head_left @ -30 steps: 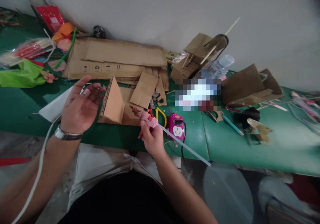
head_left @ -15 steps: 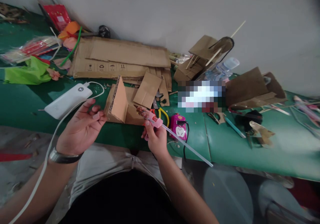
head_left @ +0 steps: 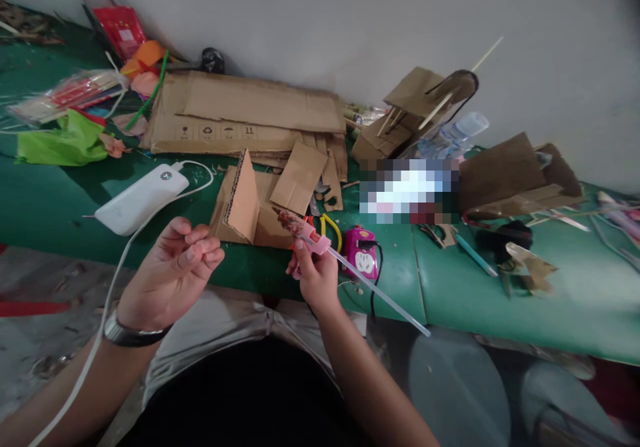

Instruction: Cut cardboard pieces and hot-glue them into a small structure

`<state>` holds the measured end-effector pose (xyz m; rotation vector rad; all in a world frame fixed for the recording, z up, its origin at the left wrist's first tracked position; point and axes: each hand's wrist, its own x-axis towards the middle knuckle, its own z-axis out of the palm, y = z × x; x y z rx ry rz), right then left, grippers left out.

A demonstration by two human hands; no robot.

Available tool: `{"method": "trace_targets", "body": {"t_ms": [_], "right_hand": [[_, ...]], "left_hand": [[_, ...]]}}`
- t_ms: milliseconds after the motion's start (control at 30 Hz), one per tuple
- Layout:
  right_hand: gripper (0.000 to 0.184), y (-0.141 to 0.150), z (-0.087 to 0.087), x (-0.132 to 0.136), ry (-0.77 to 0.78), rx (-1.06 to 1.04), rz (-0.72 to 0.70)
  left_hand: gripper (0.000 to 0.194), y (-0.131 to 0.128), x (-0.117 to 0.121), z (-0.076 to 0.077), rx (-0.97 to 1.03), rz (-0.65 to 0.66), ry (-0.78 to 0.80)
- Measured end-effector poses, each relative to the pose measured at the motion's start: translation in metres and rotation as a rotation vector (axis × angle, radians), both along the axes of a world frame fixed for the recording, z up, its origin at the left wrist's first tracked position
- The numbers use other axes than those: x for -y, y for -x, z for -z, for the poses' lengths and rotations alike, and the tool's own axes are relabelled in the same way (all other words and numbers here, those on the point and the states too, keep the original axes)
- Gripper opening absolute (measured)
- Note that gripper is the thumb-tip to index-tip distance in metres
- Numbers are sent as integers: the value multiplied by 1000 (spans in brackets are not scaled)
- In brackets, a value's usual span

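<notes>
My right hand is wrapped round a pink hot glue gun, its dark nozzle pointing up and left. A long clear glue stick sticks out of its back end. Just left of the cardboard base, my left hand is raised with its fingers curled and the thumb brought against them. Whether anything lies between those fingertips is hidden. On the base an upright cardboard piece stands on edge, slightly slanted. A loose cardboard rectangle rests over the base's back right part.
A white power bank lies at the left, its cable running past my left arm. Flat cardboard sheets are stacked behind. To the right are a magenta power socket, yellow-handled tool and cardboard constructions. Grey stools stand below.
My left hand has drawn its thumb and fingers together and sits slightly lower. The right hand keeps the glue gun in nearly the same place. The view has shifted slightly.
</notes>
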<state>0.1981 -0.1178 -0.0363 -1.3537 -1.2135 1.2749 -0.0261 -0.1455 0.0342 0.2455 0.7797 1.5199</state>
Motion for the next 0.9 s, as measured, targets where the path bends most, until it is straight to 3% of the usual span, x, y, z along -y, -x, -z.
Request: {"method": "trace_targets", "body": {"t_ms": [600, 767, 900], "right_hand": [[49, 0, 0, 0, -13, -2, -5], [50, -1, 1, 0, -38, 27, -10], [51, -1, 3, 0, -27, 14, -3]], "left_hand": [[42, -9, 5, 0, -90, -30, 66], [49, -10, 5, 2, -95, -39, 23], [43, -7, 3, 2, -102, -51, -11]]}}
